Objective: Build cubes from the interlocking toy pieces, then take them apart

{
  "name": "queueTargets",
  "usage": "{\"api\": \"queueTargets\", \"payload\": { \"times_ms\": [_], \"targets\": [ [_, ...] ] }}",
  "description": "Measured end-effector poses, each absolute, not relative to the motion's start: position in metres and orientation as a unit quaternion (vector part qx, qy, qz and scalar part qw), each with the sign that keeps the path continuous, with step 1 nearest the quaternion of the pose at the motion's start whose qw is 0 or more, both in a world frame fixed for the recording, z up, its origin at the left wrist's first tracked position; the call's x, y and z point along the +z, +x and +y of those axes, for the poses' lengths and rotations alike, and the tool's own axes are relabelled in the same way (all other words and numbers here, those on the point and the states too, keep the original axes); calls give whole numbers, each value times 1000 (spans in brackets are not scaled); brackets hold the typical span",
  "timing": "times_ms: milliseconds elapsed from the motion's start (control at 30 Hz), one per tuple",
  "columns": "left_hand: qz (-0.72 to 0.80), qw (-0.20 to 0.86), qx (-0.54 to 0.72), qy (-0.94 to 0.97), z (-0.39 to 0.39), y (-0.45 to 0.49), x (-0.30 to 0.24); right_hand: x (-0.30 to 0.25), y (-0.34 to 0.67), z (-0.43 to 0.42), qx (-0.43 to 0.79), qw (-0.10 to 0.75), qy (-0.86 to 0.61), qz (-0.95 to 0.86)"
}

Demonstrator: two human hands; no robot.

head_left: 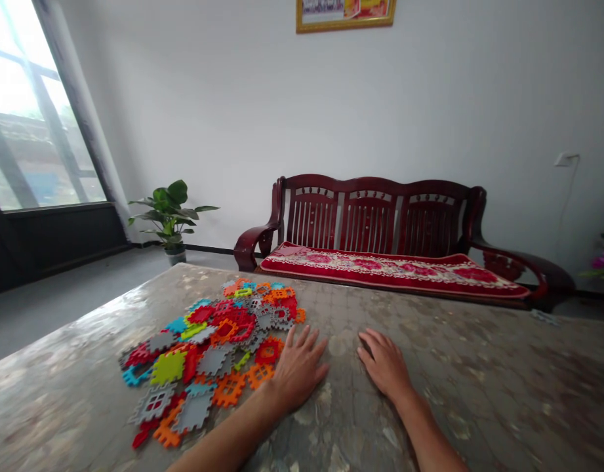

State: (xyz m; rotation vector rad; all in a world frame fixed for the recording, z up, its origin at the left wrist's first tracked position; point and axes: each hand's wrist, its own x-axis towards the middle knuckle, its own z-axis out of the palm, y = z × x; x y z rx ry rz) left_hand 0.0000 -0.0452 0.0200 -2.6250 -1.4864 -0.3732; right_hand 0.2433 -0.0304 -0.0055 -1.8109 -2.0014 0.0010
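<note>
A loose heap of plastic interlocking building tiles (213,360) in red, orange, grey, blue and lime green covers the left middle of the table. My left hand (300,367) lies palm down at the heap's right edge, fingers apart and holding nothing. It is nearest to an orange window tile (260,375); whether they touch I cannot tell. Farther right, my right hand (384,364) rests on the patterned tablecloth (338,406), its fingers stretched out and nothing in them. A flat grey tile (216,360) and a lime green tile (168,368) show on top of the heap.
Beyond the table stands a dark red wooden bench (368,216) with a red floral cushion (395,267). A small grey piece (545,317) lies near the table's far right edge. A potted plant (171,213) is on the floor at the back left, near a window (40,111).
</note>
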Motion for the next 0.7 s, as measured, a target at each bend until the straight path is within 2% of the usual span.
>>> {"api": "queueTargets", "payload": {
  "times_ms": [333, 700],
  "targets": [
    [-631, 46, -122, -765, -20, 13, 3, -2, 243, -31, 13, 213, -655, -725],
    [-563, -22, -145, -814, -58, 33, 0, -1, 241, -32, 6, 211, -657, -724]
  ]
}}
